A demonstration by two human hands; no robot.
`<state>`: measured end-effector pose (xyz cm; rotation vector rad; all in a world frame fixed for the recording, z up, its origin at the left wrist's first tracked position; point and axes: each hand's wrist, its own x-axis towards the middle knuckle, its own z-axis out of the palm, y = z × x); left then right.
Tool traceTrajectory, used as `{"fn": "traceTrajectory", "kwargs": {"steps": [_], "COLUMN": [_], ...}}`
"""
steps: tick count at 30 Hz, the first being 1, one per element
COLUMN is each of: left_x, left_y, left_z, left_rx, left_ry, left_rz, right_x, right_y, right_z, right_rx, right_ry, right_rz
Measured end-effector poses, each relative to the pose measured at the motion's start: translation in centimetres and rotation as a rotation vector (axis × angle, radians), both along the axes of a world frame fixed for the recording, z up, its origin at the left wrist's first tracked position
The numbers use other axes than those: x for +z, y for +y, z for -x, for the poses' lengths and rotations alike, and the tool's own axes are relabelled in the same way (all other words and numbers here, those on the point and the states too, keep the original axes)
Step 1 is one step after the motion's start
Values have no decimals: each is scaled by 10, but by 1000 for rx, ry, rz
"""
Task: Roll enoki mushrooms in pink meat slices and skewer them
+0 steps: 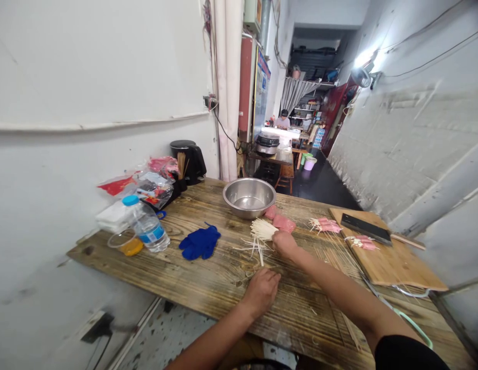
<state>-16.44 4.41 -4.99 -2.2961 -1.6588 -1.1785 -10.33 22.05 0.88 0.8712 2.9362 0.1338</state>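
Observation:
My right hand [285, 245] is closed round a thick bunch of pale enoki mushrooms [263, 229], its fanned end pointing left. My left hand [263, 290] rests low over the wooden table with curled fingers, at the lower end of a few thin enoki strands [261, 253]. More strands lie scattered just left of the bunch. Behind my right hand, slices of pink meat [284, 223] lie beside a steel bowl [250, 198]. Rolls of meat round enoki on skewers [324, 224] lie to the right, with more rolls [362, 242] on the cutting board.
A cleaver [366, 229] lies on the cutting board [403, 264]. Loose bamboo skewers [335, 257] and scissors with a pale green handle [414, 326] are near my right arm. Leftward are a blue glove [201, 242], water bottle [148, 226], plastic cup [127, 243] and black kettle [188, 160].

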Motion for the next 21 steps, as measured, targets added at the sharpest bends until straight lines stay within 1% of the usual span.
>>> {"fn": "traceTrajectory", "kwargs": {"steps": [6,9,12,14,16,18,20,21], "left_x": [0,2,5,9,15,24,37,44], "left_y": [0,-1,0,1,4,9,15,18], "left_z": [-1,0,3,10,19,31,43,48], "left_rx": [10,-4,2,32,75,142,214,228], "left_ry": [15,-11,-90,-139,-163,-184,-201,-204], "left_rz": [-8,-27,-44,-56,-76,-106,-122,-116], "right_x": [19,24,25,27,29,32,35,38], "right_y": [18,18,13,9,6,4,1,-1], "right_z": [-1,-5,-13,-18,-24,-28,-31,-32], "right_rx": [-101,-160,-204,-221,-210,-148,-47,7], "right_ry": [121,178,242,284,342,430,527,567], "right_rz": [353,507,595,611,588,524,437,398]}}
